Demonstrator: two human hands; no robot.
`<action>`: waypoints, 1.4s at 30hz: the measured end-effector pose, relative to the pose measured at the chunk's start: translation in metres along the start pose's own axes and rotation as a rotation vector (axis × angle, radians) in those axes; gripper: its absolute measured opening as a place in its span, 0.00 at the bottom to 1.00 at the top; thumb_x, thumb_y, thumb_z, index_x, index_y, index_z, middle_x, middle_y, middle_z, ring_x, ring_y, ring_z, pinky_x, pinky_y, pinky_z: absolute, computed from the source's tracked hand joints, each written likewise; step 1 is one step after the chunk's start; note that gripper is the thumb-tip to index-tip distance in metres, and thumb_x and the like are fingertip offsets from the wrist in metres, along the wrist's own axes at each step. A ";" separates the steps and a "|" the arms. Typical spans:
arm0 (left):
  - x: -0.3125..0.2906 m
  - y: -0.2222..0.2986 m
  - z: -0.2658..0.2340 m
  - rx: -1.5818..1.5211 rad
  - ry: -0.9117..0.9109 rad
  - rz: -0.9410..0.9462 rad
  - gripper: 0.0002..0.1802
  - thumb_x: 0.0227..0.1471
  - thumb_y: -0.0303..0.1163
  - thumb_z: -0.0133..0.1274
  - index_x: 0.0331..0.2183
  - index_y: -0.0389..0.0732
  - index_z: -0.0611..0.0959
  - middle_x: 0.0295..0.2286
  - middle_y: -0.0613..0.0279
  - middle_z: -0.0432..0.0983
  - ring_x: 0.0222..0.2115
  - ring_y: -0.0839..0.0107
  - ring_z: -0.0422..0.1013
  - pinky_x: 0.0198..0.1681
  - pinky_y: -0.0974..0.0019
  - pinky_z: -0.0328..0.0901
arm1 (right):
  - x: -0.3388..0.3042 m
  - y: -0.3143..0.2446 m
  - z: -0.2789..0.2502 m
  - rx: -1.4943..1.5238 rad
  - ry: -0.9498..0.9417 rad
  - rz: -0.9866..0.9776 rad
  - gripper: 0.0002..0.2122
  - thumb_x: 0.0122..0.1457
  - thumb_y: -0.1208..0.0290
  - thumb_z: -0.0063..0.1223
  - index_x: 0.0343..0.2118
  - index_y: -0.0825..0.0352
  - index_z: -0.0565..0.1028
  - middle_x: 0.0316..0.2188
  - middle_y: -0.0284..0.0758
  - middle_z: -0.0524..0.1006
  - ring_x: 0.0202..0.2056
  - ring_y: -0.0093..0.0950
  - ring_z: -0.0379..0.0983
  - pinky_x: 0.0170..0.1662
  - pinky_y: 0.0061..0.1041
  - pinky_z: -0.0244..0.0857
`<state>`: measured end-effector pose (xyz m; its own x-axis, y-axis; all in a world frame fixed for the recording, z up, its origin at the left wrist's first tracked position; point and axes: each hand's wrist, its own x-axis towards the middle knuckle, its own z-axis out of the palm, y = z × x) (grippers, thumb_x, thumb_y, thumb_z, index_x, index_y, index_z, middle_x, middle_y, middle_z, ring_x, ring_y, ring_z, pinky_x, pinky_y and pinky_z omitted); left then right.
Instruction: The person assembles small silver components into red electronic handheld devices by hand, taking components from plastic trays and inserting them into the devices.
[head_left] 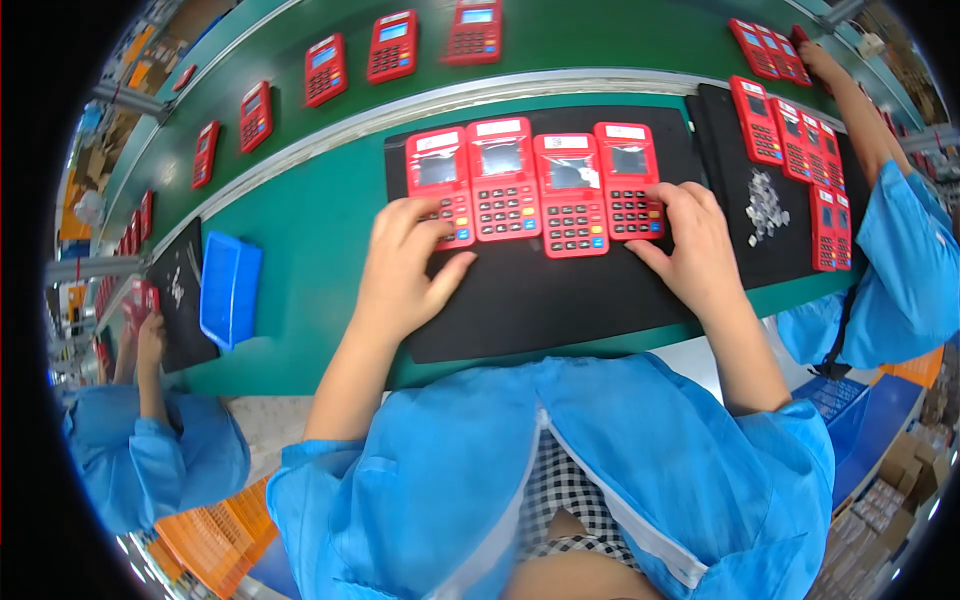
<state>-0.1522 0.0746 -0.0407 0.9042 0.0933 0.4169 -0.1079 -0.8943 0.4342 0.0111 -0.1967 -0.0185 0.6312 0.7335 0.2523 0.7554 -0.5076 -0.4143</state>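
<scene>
Several red keypad devices with small screens lie side by side in a row (535,185) on a black mat (540,300) in front of me. My left hand (405,265) rests on the keypad of the leftmost device (440,185), fingers spread over its keys. My right hand (690,240) presses on the keypad of the rightmost device (630,180). Neither hand lifts anything; both lie flat on the devices.
A green conveyor belt (560,40) behind the mat carries more red devices (392,46). A blue bin (228,288) stands at the left. At the right, another person's arm (860,110) reaches over a black mat (735,215) with red devices and small grey parts (765,205). Another worker's hand (150,335) is at the far left.
</scene>
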 end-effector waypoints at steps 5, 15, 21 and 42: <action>0.007 0.007 0.014 -0.069 -0.023 0.051 0.19 0.36 0.29 0.63 0.34 0.38 0.75 0.45 0.51 0.68 0.47 0.49 0.64 0.50 0.53 0.60 | 0.000 -0.019 0.003 -0.239 -0.014 0.000 0.27 0.41 0.72 0.61 0.48 0.65 0.65 0.43 0.40 0.70 0.48 0.39 0.65 0.53 0.52 0.53; 0.008 0.015 0.027 0.081 0.026 0.095 0.21 0.33 0.21 0.51 0.37 0.35 0.74 0.40 0.49 0.68 0.45 0.49 0.63 0.50 0.52 0.60 | -0.005 -0.040 0.005 -0.264 -0.087 0.168 0.27 0.45 0.66 0.55 0.51 0.60 0.65 0.48 0.40 0.66 0.54 0.41 0.59 0.53 0.70 0.39; 0.011 0.026 0.029 0.167 0.063 -0.038 0.25 0.33 0.32 0.54 0.40 0.37 0.74 0.38 0.50 0.67 0.43 0.51 0.63 0.51 0.49 0.55 | -0.004 -0.063 0.006 -0.271 -0.212 0.210 0.39 0.34 0.51 0.69 0.53 0.53 0.65 0.52 0.46 0.61 0.57 0.46 0.56 0.53 0.71 0.40; 0.069 0.083 0.072 0.334 -0.387 -0.365 0.45 0.30 0.62 0.60 0.52 0.57 0.72 0.52 0.42 0.57 0.56 0.37 0.48 0.52 0.21 0.38 | 0.019 -0.006 -0.001 -0.539 -0.442 0.237 0.39 0.45 0.54 0.62 0.60 0.49 0.55 0.54 0.47 0.59 0.57 0.47 0.57 0.55 0.68 0.34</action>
<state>-0.0695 -0.0244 -0.0335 0.9492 0.3094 -0.0580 0.3147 -0.9289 0.1953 0.0187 -0.1803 -0.0104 0.7445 0.6324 -0.2139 0.6609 -0.7436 0.1017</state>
